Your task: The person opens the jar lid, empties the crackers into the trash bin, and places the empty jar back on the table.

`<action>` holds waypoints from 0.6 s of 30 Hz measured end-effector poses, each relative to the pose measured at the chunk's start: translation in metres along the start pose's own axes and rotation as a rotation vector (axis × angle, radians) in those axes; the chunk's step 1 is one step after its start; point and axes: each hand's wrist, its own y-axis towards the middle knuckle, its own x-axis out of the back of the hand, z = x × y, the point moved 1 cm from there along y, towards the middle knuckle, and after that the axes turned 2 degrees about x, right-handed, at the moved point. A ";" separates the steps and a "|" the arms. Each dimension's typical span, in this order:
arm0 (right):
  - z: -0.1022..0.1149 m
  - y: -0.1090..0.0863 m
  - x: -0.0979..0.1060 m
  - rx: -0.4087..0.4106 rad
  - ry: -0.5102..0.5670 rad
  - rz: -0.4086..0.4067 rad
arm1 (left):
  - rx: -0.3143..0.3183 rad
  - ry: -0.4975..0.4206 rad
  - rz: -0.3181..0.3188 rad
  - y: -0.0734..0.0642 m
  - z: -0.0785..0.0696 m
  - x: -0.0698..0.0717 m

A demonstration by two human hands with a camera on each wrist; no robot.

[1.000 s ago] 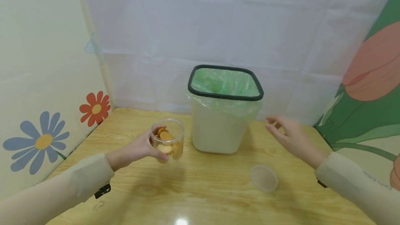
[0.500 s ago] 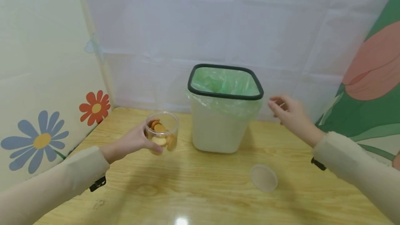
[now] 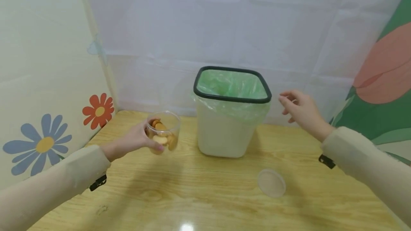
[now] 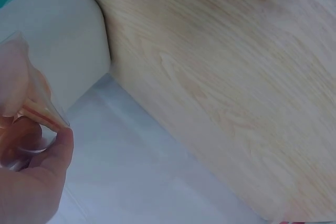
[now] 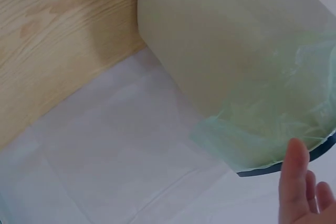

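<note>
My left hand (image 3: 135, 139) grips a clear plastic tub (image 3: 173, 127) from its left side, thumb in front, raised over the table. Inside the tub lie several round, golden-brown cookies (image 3: 160, 139). In the left wrist view, fingers curl at the tub's edge and part of the tub runs out of frame. To the right of the bin, my right hand (image 3: 303, 111) hovers with loosely bent fingers and holds nothing. Between the hands stands a white trash bin (image 3: 221, 134) with a black rim and a green plastic liner (image 3: 237, 83) folded over its top.
A round, translucent lid (image 3: 271, 183) lies on the wooden table (image 3: 205, 202), in front of the bin and to its right. White sheeting (image 3: 179, 27) hangs behind the bin. Flower-printed panels flank the table on both sides.
My left hand has carried the tub a little left and away from me. My right hand has risen beside the bin and shifted slightly right. Bin and lid stay in place.
</note>
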 end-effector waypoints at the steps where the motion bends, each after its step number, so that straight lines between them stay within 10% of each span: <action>1: 0.000 0.001 0.001 -0.017 0.016 0.005 | 0.002 0.010 -0.002 0.000 -0.001 0.002; 18: 0.008 0.035 0.005 -0.313 0.290 0.042 | 0.005 0.121 -0.020 0.008 -0.027 0.036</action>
